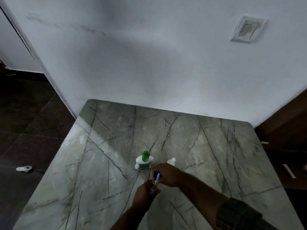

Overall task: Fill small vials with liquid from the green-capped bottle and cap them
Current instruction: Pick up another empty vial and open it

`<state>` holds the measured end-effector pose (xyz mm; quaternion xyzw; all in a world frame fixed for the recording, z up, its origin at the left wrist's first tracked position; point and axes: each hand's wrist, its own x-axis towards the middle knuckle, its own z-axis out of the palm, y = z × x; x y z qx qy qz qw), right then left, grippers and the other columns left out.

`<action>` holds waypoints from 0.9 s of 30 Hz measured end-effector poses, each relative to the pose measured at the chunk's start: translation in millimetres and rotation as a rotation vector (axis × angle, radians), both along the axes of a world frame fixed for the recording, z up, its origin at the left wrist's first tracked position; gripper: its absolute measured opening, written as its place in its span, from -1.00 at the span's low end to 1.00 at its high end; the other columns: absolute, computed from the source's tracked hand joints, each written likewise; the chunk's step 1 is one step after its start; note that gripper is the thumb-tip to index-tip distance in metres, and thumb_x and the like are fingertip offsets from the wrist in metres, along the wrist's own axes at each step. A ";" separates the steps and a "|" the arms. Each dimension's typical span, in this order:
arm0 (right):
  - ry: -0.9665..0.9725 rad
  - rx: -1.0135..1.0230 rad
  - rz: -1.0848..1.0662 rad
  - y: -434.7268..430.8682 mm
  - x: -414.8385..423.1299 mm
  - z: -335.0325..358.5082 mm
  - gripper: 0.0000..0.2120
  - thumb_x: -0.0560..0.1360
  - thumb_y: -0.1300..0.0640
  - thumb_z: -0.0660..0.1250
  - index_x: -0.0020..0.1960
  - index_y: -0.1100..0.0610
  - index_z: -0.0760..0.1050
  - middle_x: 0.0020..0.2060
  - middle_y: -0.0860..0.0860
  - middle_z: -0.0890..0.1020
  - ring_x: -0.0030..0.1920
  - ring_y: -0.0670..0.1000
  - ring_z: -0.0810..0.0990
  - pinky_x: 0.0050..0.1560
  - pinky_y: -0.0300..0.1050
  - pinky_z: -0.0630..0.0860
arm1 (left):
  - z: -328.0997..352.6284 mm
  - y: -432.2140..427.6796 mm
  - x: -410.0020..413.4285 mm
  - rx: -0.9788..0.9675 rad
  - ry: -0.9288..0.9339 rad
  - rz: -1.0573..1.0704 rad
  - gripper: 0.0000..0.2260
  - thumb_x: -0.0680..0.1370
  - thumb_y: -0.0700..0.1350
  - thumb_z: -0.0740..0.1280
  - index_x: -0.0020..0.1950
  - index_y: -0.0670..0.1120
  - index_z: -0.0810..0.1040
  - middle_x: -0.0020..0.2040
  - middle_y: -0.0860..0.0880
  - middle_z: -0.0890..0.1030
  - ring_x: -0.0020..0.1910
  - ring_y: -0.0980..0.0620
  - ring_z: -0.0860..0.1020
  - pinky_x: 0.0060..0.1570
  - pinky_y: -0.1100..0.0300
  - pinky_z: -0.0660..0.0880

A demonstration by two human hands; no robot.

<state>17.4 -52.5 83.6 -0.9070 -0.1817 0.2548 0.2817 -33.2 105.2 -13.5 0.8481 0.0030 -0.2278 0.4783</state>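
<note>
A white bottle with a green cap [144, 161] stands on the marbled table [106, 146], just beyond my hands. My left hand [146, 192] grips a small clear vial [153, 185] at its top. My right hand [166, 175] pinches a thin blue-and-white dropper or syringe [157, 177], its tip pointing down into the vial's mouth. A small pale object [172, 161], perhaps a vial or cap, sits behind my right hand, partly hidden and too blurred to identify.
The table meets a white wall [149, 63] at the back. Dark floor [25, 130] lies to the left, with a small white object [24, 168] on it. Dark wooden furniture [285, 138] stands at the right. A wall switch plate [247, 29] is high at the right.
</note>
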 end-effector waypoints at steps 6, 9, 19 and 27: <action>0.072 0.040 -0.018 -25.2 -5.4 10.3 -0.76 0.45 0.13 0.43 0.10 0.13 0.56 0.04 0.05 0.60 0.04 -0.01 0.59 0.10 -0.07 0.55 | 3.3 -8.4 9.9 0.053 -0.088 -0.096 -0.78 0.41 0.04 0.49 -0.01 0.02 0.60 -0.17 0.10 0.64 -0.17 0.14 0.58 -0.25 0.38 0.36; 0.094 -0.248 -0.265 -17.2 -6.6 4.7 -0.49 0.48 -0.31 0.29 0.22 0.06 0.46 0.04 0.05 0.64 0.03 0.07 0.63 0.07 0.00 0.58 | 3.1 -13.0 10.9 0.029 -0.092 -0.110 -0.75 0.42 0.00 0.50 0.06 0.02 0.62 -0.16 0.11 0.65 -0.19 0.18 0.58 -0.24 0.45 0.35; -0.107 -0.086 -0.101 -27.7 1.6 7.4 -0.87 0.45 0.16 0.38 -0.03 0.16 0.62 -0.06 0.09 0.67 0.00 0.03 0.60 0.07 -0.13 0.41 | -3.4 -10.1 3.9 0.091 -0.007 -0.114 -0.83 0.38 0.05 0.50 -0.10 0.11 0.58 -0.20 0.13 0.64 -0.17 0.17 0.59 -0.15 0.33 0.43; 0.190 0.504 -1.144 -71.2 -37.7 -22.3 -0.85 0.45 0.27 0.49 -0.07 0.24 0.53 -0.23 0.18 0.67 -0.27 0.09 0.64 -0.32 -0.13 0.61 | -2.9 9.4 -1.9 0.110 0.018 0.020 -0.79 0.43 0.02 0.50 0.02 0.07 0.59 -0.16 0.13 0.64 -0.16 0.24 0.57 -0.23 0.54 0.40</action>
